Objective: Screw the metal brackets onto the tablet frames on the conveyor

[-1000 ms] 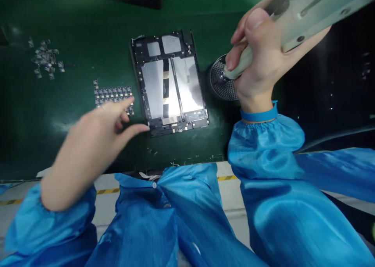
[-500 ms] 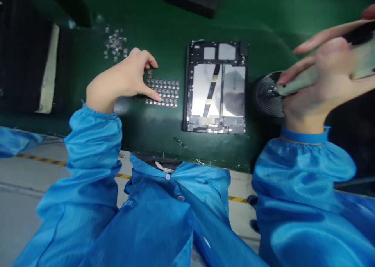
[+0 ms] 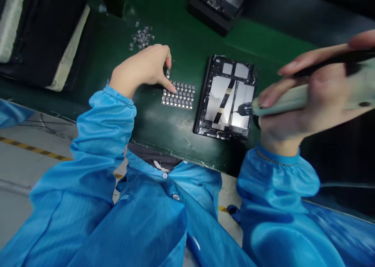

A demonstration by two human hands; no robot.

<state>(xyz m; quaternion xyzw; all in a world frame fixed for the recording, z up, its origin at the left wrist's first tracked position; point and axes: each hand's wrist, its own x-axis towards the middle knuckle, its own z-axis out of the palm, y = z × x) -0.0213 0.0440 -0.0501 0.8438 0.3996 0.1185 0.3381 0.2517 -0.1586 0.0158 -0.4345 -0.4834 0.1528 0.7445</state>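
An opened tablet (image 3: pixel 227 97) with silver battery cells lies face down on the green belt (image 3: pixel 181 40). My right hand (image 3: pixel 310 99) grips a pale electric screwdriver (image 3: pixel 281 101), its tip hovering over the tablet's right side. My left hand (image 3: pixel 143 67) rests on the belt with thumb and forefinger pinching at the top left corner of a grid of small dark parts (image 3: pixel 179 95), just left of the tablet. Whether a part is between the fingers I cannot tell.
A loose heap of small metal parts (image 3: pixel 142 37) lies behind my left hand. Another opened device (image 3: pixel 218 1) sits further up the belt. Dark and pale padding (image 3: pixel 43 36) lies at the far left. The belt's near edge runs along my blue smock.
The view swung left and down. My right hand brought the screwdriver from the round mesh dish to above the tablet. My left hand stayed at the parts grid.
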